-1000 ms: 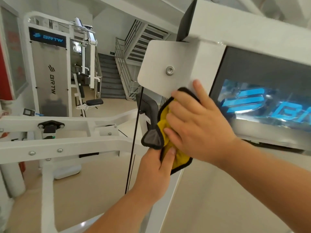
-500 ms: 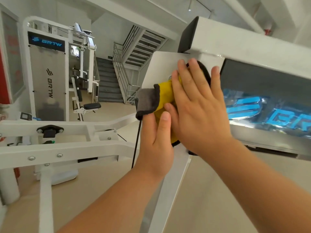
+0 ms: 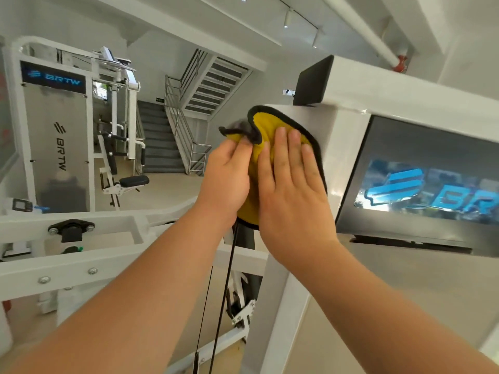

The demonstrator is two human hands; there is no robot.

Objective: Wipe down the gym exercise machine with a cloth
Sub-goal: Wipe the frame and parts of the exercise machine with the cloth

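Pressing cloth [image 3: 266,122] under both hands.

This is a commercial gym. Left of the hands [image 3: 259,184] pressed to the cloth [image 3: 266,122] stands a white weight machine [image 3: 56,136] lettered BRTW, with a padded seat [image 3: 134,181]. Right of them, a dark panel [image 3: 421,182] carries the same blue logo. Beyond, a metal-railed staircase [image 3: 172,130] climbs; track lights [image 3: 286,21] hang overhead.
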